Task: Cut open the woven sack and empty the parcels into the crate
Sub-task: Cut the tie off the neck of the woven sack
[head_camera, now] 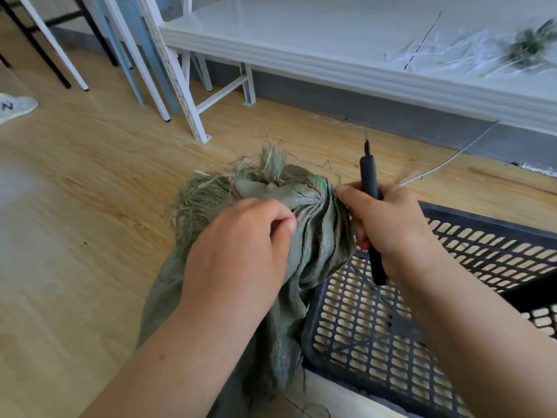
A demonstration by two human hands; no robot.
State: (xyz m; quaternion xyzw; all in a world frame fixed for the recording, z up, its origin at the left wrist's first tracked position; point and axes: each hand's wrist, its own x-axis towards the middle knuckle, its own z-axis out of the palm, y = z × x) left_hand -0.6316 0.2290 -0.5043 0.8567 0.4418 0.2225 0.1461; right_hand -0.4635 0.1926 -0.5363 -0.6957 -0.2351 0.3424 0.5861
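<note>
A grey-green woven sack (316,245) stands bunched at its neck, with frayed fibres spreading from the top. My left hand (241,251) grips the gathered sack just below the neck. My right hand (388,218) is curled round a black tool (369,176) held upright beside the sack's neck, its thin tip pointing up. A black perforated crate (452,251) lies to the right of the sack, under my right forearm. No parcels show.
A white metal table (361,70) runs along the back, with cut strips and a tuft of fibres (530,46) on it. White rack legs (180,95) stand on the wooden floor at left. A thin wire (452,158) lies behind the crate. A shoe (15,108) is at far left.
</note>
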